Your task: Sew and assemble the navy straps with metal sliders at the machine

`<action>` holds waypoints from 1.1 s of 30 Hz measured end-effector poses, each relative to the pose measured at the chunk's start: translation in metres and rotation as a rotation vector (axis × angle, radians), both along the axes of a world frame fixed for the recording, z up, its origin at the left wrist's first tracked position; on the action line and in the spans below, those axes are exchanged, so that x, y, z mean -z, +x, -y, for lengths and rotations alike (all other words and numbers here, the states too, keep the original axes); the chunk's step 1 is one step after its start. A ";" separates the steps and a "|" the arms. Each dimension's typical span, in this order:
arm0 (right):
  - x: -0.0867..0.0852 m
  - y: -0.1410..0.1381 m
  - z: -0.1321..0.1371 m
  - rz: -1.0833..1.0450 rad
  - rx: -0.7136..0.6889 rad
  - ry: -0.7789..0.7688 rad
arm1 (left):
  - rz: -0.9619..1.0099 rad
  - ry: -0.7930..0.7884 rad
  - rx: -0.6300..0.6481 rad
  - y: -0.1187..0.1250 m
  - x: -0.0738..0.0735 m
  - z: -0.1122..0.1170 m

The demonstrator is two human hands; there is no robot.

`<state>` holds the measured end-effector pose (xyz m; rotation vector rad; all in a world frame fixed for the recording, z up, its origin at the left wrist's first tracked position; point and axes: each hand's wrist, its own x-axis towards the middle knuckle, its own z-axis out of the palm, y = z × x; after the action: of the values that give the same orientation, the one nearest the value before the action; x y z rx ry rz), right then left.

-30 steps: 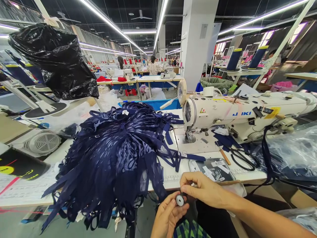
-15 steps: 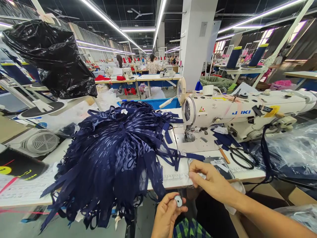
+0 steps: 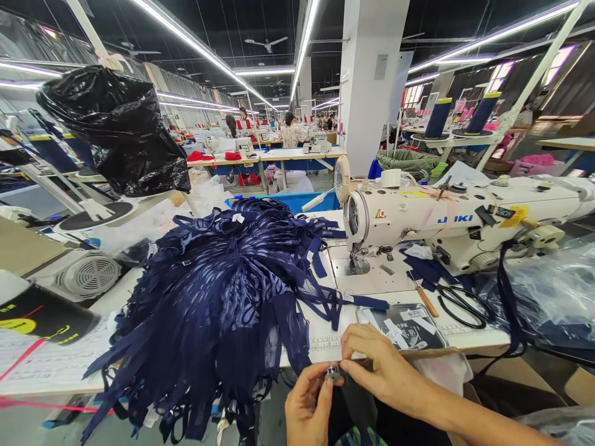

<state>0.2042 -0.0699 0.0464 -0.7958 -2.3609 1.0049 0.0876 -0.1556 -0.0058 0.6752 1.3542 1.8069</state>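
Note:
My left hand [image 3: 304, 406] pinches a small round metal bobbin case [image 3: 332, 373] between thumb and fingers, just below the table's front edge. My right hand [image 3: 381, 368] is closed in a pinch right beside it, its fingertips close to the case; anything thin between them is too small to make out. To the left, a large pile of navy lace garments [image 3: 223, 297] with straps hangs over the table edge. Beyond my hands stands a white sewing machine [image 3: 418, 217], its needle area above the metal plate [image 3: 357, 265].
A tray with labels [image 3: 404, 327], a wooden-handled tool [image 3: 426, 302] and black scissors [image 3: 465, 305] lie right of my hands. A black plastic bag [image 3: 116, 130] hangs at left. Thread cones [image 3: 437, 118] stand behind the machine. People [image 3: 289, 131] sit at distant tables.
My right hand has moved down and left to meet my left hand at the bobbin case. The case has turned from face-on to a tilted view. The camera view has shifted slightly.

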 end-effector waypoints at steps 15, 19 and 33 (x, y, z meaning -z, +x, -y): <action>-0.001 -0.008 -0.011 0.067 -0.001 -0.033 | 0.128 -0.027 0.016 -0.002 -0.014 -0.017; -0.002 -0.009 -0.012 0.081 0.002 -0.045 | 0.170 -0.031 0.037 -0.003 -0.015 -0.018; 0.000 -0.009 -0.013 0.073 -0.016 -0.020 | 0.249 -0.029 0.048 -0.003 -0.013 -0.021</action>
<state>0.1948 -0.0565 0.0468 -0.8360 -2.4263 1.0233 0.0850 -0.1350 0.0072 0.4466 1.1858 1.7641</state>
